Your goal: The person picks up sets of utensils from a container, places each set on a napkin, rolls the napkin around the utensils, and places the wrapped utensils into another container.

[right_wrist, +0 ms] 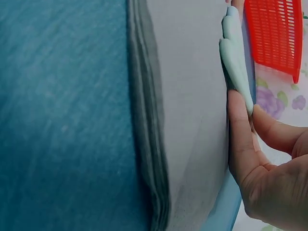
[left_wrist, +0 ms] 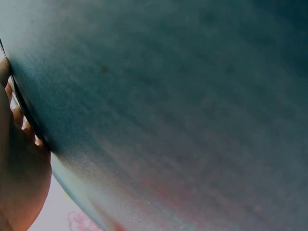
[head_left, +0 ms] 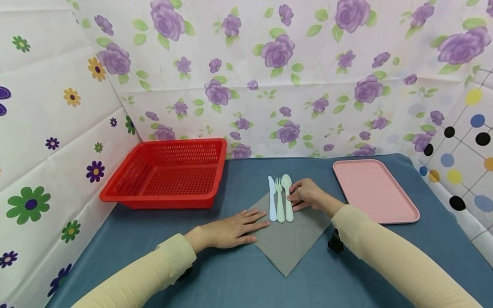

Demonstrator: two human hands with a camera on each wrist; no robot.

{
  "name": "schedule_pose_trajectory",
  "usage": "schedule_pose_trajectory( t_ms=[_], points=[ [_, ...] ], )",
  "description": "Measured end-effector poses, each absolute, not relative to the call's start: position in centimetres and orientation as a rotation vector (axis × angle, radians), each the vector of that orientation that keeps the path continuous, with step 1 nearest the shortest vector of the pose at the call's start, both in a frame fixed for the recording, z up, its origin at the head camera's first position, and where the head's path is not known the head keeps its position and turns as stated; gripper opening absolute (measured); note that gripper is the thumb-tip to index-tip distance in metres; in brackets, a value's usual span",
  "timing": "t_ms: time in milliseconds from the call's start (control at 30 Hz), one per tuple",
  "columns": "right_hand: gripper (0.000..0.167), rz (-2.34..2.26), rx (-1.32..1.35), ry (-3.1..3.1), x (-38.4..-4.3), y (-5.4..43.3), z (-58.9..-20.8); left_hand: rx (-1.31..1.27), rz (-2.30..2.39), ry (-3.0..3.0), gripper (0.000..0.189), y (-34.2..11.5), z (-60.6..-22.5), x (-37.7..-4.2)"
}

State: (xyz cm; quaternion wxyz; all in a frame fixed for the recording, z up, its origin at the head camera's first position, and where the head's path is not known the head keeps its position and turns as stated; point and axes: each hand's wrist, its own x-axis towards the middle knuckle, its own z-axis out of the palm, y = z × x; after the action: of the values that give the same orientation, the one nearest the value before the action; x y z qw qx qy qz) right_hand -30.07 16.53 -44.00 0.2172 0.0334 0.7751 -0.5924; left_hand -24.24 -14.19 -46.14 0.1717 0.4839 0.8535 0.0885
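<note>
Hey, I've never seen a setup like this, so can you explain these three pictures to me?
There's no machine here, just a person's bare hands: a left grip and a right grip. The wide picture is taken from the person's head, looking forward and down; the other two, from the left and right wrists. On the blue tablecloth sit a red basket, a pink tray and a folded gray cloth bearing a knife, fork and spoon. The left grip lies spread, partly on the gray cloth; the right grip pinches the spoon.
</note>
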Motion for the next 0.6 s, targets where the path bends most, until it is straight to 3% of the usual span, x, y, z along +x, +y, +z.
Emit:
schedule_pose_trajectory(
  t_ms=[600],
  points=[
    [0.021, -1.579, 0.111, 2.208, -29.93, 15.94, -43.83, 1.372, 0.23, 2.425, 0.06, -14.13, -45.99, -24.21]
  ],
)
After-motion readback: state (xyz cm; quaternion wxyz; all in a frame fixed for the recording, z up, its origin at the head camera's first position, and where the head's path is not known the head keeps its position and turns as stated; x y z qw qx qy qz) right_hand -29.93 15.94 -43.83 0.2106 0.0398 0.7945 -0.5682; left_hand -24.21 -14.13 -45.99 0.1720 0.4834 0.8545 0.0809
